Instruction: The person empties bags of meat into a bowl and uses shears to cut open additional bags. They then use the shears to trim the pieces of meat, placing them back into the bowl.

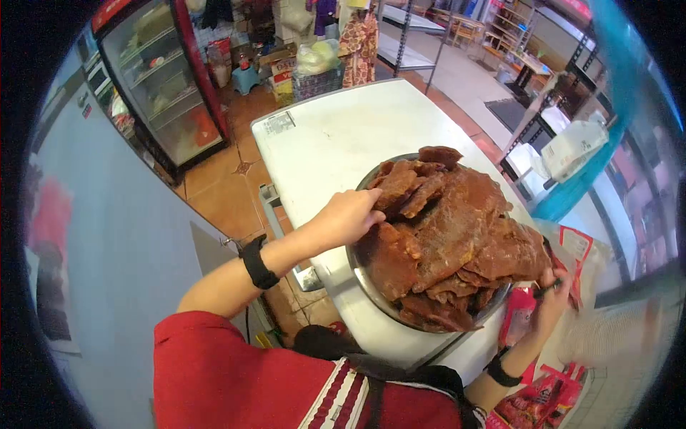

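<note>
Metal bowl (366, 280): near end of white bench (329, 136), rim close to the near and right edges; far half of the bench bare.
Meat slabs (450, 229): heaped above the rim.
Left hand (350, 214): fingers curled, gripping a slab at the pile's left edge.
Right hand (552, 300): closed on red pouch (517, 316), just off the bowl's right rim.
Tiled floor (225, 189): open aisle to the left.

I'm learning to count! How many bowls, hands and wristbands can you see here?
Round silver metal bowl heaped with brown meat slices: 1
Bare hands, left hand and right hand: 2
Black wristbands: 2
Total: 5
</note>
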A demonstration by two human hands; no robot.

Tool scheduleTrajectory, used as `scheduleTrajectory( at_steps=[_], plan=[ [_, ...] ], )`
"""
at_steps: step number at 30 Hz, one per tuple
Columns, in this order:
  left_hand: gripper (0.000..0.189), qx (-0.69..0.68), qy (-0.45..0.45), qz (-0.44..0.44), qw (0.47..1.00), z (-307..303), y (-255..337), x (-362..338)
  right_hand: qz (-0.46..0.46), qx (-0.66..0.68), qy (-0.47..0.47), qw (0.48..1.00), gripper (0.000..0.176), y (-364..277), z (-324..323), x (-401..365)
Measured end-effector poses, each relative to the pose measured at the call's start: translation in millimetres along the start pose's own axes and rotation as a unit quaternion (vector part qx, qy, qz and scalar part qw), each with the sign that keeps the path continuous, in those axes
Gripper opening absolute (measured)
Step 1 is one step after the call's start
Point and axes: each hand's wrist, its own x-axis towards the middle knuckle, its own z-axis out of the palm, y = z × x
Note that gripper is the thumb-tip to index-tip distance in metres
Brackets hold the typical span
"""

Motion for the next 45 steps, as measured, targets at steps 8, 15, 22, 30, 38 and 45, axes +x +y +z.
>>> scheduleTrajectory(
  at_steps=[8, 15, 22, 30, 38, 45],
  plan=[
    [0.033, 0.006, 0.063, -0.028, 0.998, 29, -6, -6, 0.030, -0.111, -0.049, 0.992, 0.027, 17, -6, 36],
    [0.033, 0.016, 0.092, -0.003, 0.996, 40, -11, -12, -0.115, -0.278, 0.005, 0.954, 0.032, -33, 44, 27],
    [0.037, -0.006, 0.071, -0.009, 0.997, 38, -12, -18, -0.034, -0.236, -0.056, 0.969, 0.025, -40, 46, 39],
    [0.071, 0.050, 0.157, 0.390, 0.906, 26, 172, 13, -0.080, -0.210, 0.025, 0.974, 0.032, -55, 46, 8],
    [0.058, 0.242, -0.134, 0.230, 0.933, 46, 160, 82, -0.059, -0.161, 0.124, 0.977, 0.035, -37, -58, 22],
    [0.051, 0.235, -0.143, 0.398, 0.875, 24, 179, 58, -0.025, -0.333, 0.057, 0.941, 0.035, 0, -14, 11]
  ],
)
